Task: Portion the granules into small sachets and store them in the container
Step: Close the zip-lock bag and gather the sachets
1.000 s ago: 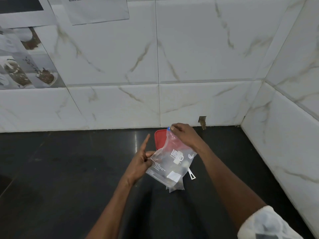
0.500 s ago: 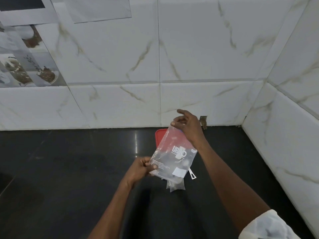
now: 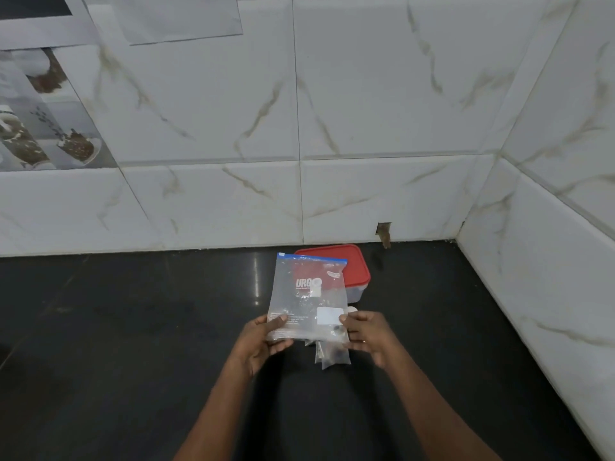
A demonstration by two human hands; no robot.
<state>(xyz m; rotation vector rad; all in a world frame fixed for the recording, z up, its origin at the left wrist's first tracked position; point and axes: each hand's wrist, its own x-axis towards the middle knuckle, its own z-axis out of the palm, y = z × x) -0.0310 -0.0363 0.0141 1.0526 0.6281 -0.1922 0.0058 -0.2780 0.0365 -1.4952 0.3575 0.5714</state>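
Head view shows both hands clamped on a clear zip bag (image 3: 307,294), one at each bottom corner. The left hand (image 3: 263,341) pinches the lower left corner with its thumb across the front. The right hand (image 3: 369,337) pinches the lower right corner the same way, beside a white label. Held like this, the bag stands upright above the hands with its blue zip strip at the top. My guess is that this lets the contents settle to the bottom and keeps the mouth within reach for opening.

A few dark bits show low in the bag by the right thumb. They may be the granules, but they are too small to be sure.

Below the bag, between the two hands, is a small clear sachet (image 3: 332,356). I cannot tell whether it lies on the table (image 3: 133,327) or is caught by a finger.

Beyond the hands, partly hidden by the bag, sits the container (image 3: 356,291) with its red lid (image 3: 352,264) on. It probably waits there for filled sachets. Portioning looks not yet begun.
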